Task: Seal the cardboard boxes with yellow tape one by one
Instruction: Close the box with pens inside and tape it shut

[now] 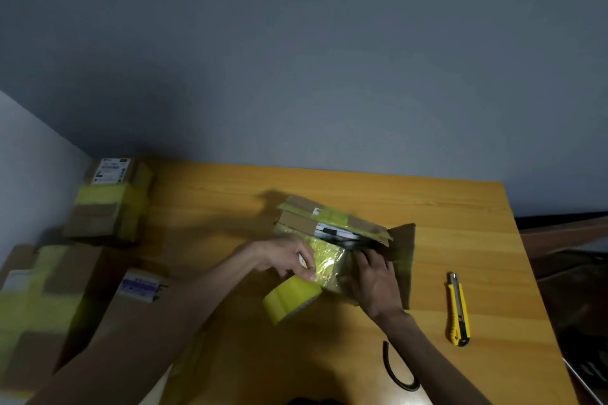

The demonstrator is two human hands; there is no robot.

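Fingers [307, 270] of left hand [283, 256] pinch tape roll [291, 301] beneath

Four cardboard boxes: an open box [297, 220], a white-labelled box [108, 204], a yellow-taped box [49, 289] and a blue-labelled box [139, 288] (those three at the left are blurred). One yellow tape roll [289, 301], one yellow utility knife [458, 309], one dark curved strip [394, 368], all on one desk [427, 207].
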